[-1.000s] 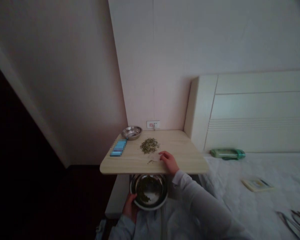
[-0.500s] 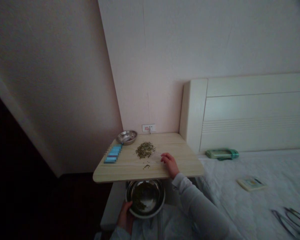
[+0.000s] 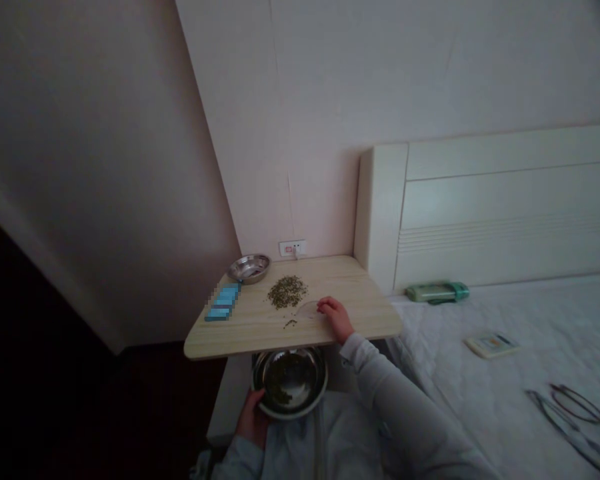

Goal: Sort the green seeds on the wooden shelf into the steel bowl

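Head view shows the left hand clamped on the near-left rim of a large steel bowl, below the near edge of the table. At the table's near right, the right hand has its fingers together on a clear, thin piece, near a greenish heap; a smaller steel bowl sits far left.

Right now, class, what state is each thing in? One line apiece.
Left hand, gripping the big bowl.
Right hand, curled at the clear piece; grip unclear.
Big bowl, partly filled with green bits.
Pile, loosely spread on the table.
Small bowl, upright; contents unclear.
Plug, in the socket.
Blue panel, pixelated, unreadable.
Green case, lying on the bed.
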